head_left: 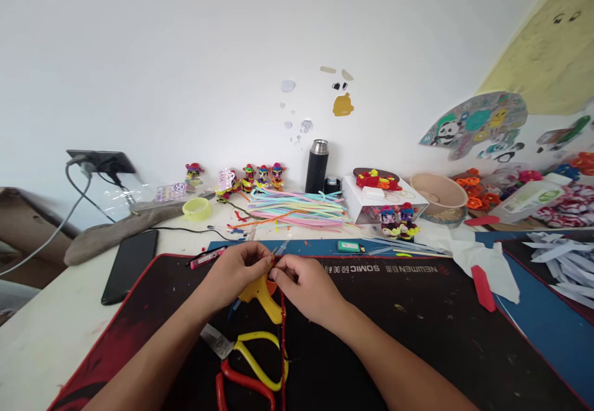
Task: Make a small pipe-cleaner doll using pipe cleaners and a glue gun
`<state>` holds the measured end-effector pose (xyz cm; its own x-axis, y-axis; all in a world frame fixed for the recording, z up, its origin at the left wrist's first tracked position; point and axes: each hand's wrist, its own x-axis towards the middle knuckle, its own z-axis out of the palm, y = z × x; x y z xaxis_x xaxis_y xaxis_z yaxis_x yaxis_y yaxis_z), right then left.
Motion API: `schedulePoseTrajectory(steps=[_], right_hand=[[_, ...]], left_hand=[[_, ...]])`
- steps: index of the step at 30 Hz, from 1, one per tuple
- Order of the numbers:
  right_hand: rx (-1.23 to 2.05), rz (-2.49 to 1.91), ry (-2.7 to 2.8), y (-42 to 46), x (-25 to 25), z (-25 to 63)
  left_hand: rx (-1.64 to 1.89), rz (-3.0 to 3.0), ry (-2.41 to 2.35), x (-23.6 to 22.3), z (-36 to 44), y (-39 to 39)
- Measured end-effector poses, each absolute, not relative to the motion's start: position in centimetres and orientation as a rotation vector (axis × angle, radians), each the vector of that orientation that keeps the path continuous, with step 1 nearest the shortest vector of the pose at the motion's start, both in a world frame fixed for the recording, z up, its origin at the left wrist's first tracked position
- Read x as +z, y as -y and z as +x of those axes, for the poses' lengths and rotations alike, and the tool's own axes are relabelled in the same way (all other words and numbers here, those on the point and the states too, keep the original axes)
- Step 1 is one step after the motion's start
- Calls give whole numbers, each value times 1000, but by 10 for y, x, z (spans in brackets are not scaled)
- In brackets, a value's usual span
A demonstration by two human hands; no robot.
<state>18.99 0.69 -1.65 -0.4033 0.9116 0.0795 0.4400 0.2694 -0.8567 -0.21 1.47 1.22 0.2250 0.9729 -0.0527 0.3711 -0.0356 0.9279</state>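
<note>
My left hand [242, 275] and my right hand [304, 284] meet at the middle of the mat, thumbs and fingertips closed in a pinch. A thin dark red strand, seemingly a pipe cleaner [283, 349], hangs from between them toward me. What the left fingertips hold is mostly hidden; a small thin tip shows above them. Under the hands lies a yellow glue gun [266, 302], partly covered by the fingers. Nearer to me are scissors [250, 361] with one yellow and one red handle, their blades toward the left forearm.
Pastel pipe cleaners [297, 210] lie behind the mat, beside yellow tape [197, 209] and several small figures [262, 177]. A black flask [317, 166] stands near a white box [390, 197]. A phone [130, 267] is at left; paper strips [568, 265] lie right.
</note>
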Motion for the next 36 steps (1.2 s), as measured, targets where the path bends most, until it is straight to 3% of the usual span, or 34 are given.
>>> schedulePoseTrajectory(steps=[7, 14, 20, 25, 36], right_hand=[[1052, -1215, 1943, -6, -16, 189], [988, -1209, 1923, -4, -11, 187], [969, -1142, 1895, 1, -6, 185], [875, -1143, 1922, 0, -5, 185], [850, -1118, 2118, 3, 3, 185]], left_hand=[[800, 1669, -1317, 8, -9, -19], [1016, 1804, -1515, 13, -19, -33], [706, 2454, -1455, 9, 3, -95], [55, 2723, -1513, -2, 41, -164], [43, 2623, -1541, -20, 75, -223]])
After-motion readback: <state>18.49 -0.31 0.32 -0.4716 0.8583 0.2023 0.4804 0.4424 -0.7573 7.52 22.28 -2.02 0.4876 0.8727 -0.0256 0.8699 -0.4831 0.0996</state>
